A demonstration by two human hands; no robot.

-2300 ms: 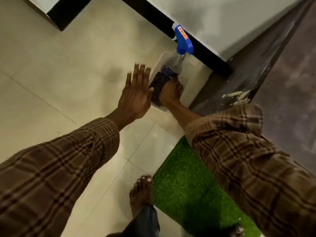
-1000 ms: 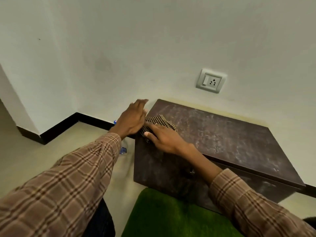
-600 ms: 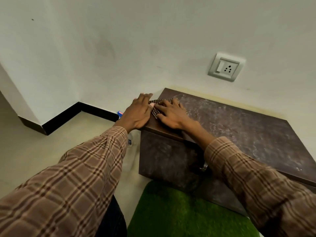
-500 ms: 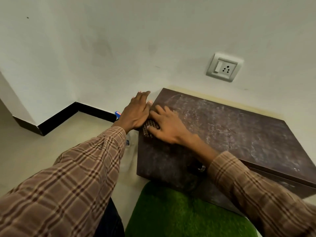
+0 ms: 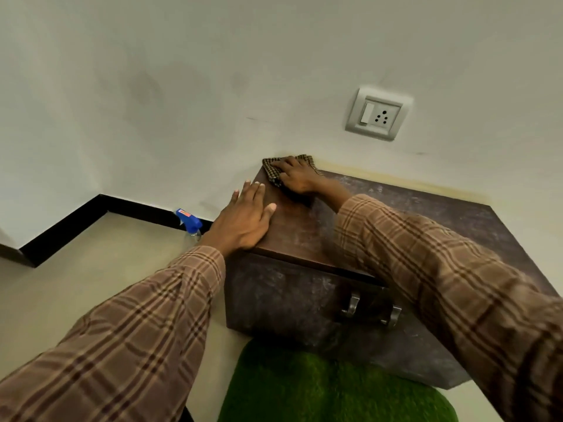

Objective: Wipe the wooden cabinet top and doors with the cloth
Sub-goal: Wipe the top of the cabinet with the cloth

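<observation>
both arms wear long brown plaid sleeves with darker brown and pale crossing stripes, cuffs ending at the wrists; left hand (image 5: 243,217) and right hand (image 5: 297,176) are bare.

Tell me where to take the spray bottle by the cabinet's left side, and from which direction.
Judging from what shows, take the spray bottle at the neck just under its blue trigger head, coming from the open floor side in front. It stands upright against the black skirting, and the left hand and cabinet hide its body, so only head and neck are exposed for a grip.
</observation>
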